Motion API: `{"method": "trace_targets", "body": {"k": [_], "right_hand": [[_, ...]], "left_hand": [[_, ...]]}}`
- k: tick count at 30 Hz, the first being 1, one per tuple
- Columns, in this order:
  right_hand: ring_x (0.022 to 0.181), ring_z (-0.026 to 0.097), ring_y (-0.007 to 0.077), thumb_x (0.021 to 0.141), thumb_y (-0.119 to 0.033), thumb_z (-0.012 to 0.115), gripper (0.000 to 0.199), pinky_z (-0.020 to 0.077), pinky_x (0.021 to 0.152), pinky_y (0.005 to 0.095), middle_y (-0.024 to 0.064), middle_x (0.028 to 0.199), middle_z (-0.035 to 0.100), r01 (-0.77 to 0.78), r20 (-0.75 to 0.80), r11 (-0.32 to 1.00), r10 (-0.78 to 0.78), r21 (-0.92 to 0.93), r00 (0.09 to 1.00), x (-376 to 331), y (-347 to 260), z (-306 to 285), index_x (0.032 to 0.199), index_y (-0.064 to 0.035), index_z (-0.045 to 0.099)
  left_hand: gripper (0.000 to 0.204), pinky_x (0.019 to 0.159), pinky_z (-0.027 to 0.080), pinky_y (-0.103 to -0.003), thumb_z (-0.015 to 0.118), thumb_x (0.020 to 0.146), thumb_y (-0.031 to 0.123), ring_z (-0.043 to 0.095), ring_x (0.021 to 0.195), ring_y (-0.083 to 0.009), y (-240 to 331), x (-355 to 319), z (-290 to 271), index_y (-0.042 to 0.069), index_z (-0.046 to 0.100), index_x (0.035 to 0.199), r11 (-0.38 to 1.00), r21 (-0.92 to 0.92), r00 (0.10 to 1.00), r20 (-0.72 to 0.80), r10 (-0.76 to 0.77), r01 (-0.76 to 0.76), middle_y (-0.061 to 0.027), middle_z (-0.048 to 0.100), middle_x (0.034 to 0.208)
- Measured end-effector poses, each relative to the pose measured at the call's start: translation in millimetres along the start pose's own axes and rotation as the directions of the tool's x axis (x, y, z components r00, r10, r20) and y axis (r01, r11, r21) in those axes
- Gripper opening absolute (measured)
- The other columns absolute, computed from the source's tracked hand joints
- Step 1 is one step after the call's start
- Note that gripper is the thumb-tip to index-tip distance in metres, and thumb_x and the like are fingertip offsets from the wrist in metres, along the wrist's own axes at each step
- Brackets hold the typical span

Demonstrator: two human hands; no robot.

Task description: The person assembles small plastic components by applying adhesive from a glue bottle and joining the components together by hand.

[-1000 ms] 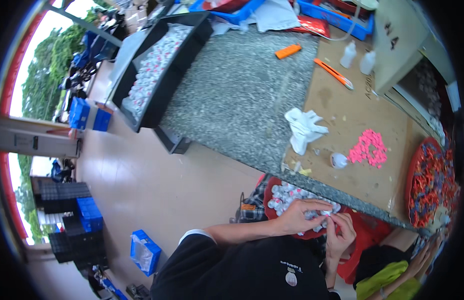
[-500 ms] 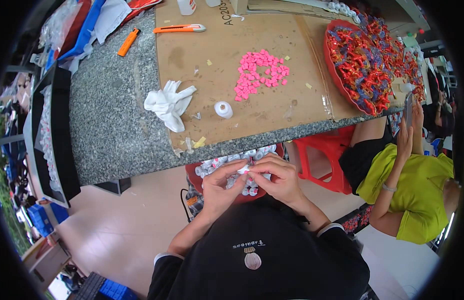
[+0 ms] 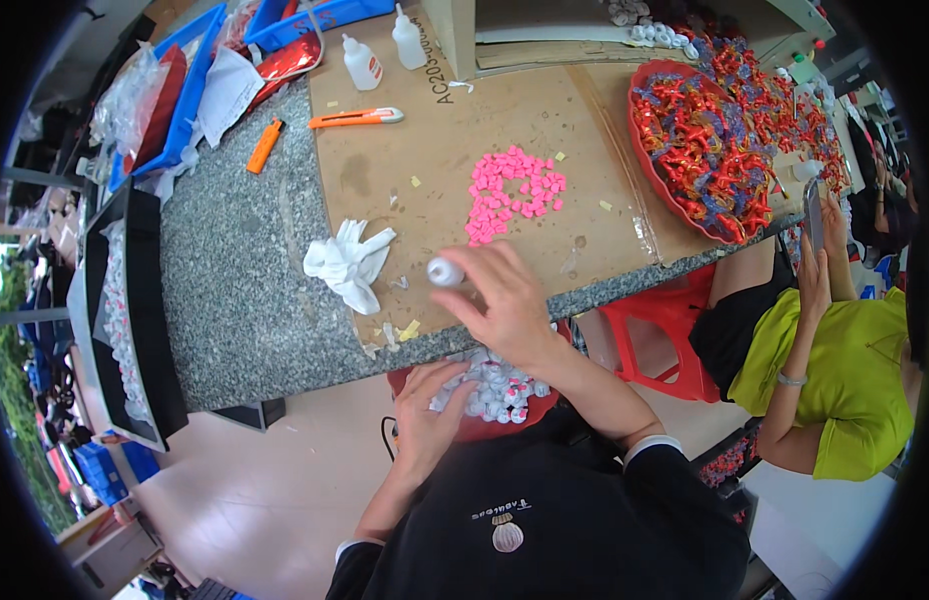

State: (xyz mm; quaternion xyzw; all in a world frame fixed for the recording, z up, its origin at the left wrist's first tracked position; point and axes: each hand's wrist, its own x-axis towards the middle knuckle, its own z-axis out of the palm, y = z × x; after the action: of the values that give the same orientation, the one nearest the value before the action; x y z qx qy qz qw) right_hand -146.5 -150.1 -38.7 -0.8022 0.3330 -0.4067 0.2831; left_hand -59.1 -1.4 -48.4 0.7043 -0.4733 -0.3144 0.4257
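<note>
Head view: your right hand (image 3: 503, 302) extends over cardboard (image 3: 415, 150), thumb and forefinger spread around white bottle (image 3: 444, 271); cannot tell if they press it. Bottle sits left of palm, long axis roughly upright, right hand nearer. Left hand (image 3: 425, 410) curls beside small white pieces (image 3: 500, 385), grip unclear.
</note>
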Motion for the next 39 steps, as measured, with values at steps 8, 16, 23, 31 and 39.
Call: {"method": "trace_targets", "body": {"k": [8, 16, 23, 31, 39], "right_hand": [[0.08, 0.059, 0.0208, 0.074, -0.003, 0.063, 0.028, 0.0468, 0.07, 0.0305, 0.0105, 0.093, 0.059, -0.141, -0.169, 0.957, 0.187, 0.254, 0.968, -17.4, 18.3, -49.5, 0.1, -0.0015, 0.054], [0.071, 0.056, 0.0115, 0.076, -0.003, 0.063, 0.028, 0.0431, 0.061, 0.0228, 0.0058, 0.09, 0.061, -0.206, -0.292, 0.965, 0.247, 0.163, 0.924, -24.7, 59.4, -71.9, 0.103, -0.002, 0.055], [0.062, 0.048, 0.0088, 0.075, -0.004, 0.064, 0.028, 0.0408, 0.057, 0.021, 0.0034, 0.085, 0.06, -0.204, -0.34, 0.94, 0.293, 0.275, 0.894, -16.4, 58.3, -66.4, 0.102, -0.0024, 0.056], [0.067, 0.055, 0.0142, 0.072, -0.003, 0.066, 0.03, 0.0441, 0.059, 0.0238, 0.0081, 0.091, 0.061, -0.144, -0.347, 0.96, 0.223, 0.24, 0.911, -24.2, 69.6, -69.9, 0.1, -0.0011, 0.055], [0.08, 0.063, 0.0254, 0.07, -0.003, 0.067, 0.029, 0.0493, 0.072, 0.0312, 0.0133, 0.089, 0.063, -0.2, -0.369, 0.95, 0.28, 0.24, 0.886, -36.2, 68.5, -74.2, 0.097, -0.0004, 0.057]], "left_hand": [[0.005, 0.061, 0.045, -0.026, 0.06, 0.078, 0.001, 0.058, 0.067, -0.0174, -1.8, -0.1, -16.2, -0.001, 0.064, 0.081, 0.999, 0.01, 0.999, 0.011, 0.04, -0.041, -0.0088, 0.061, 0.072], [0.031, 0.06, 0.047, -0.029, 0.068, 0.055, 0.007, 0.058, 0.065, -0.0231, 178.6, 44.8, -48.9, 0.009, 0.065, 0.086, 0.613, 0.218, 0.65, 0.239, 0.721, -0.76, -0.0042, 0.062, 0.083], [0.012, 0.05, 0.042, -0.018, 0.067, 0.07, 0.02, 0.054, 0.065, -0.0131, 207.4, 56.5, -78.2, 0.01, 0.064, 0.077, 0.304, 0.147, 0.332, 0.251, 0.909, -0.941, -0.0027, 0.06, 0.077], [0.017, 0.069, 0.045, -0.031, 0.057, 0.073, 0.007, 0.057, 0.081, -0.0235, 188.8, 111.4, -33.1, 0.007, 0.064, 0.089, 0.633, 0.207, 0.666, 0.202, 0.718, -0.746, -0.0092, 0.059, 0.093], [0.048, 0.089, 0.041, -0.039, 0.059, 0.077, 0.024, 0.051, 0.103, -0.0354, 140.9, 422.1, 152.7, 0.006, 0.048, 0.12, 0.781, 0.414, 0.873, 0.077, 0.481, -0.467, -0.0185, 0.054, 0.109]]}}
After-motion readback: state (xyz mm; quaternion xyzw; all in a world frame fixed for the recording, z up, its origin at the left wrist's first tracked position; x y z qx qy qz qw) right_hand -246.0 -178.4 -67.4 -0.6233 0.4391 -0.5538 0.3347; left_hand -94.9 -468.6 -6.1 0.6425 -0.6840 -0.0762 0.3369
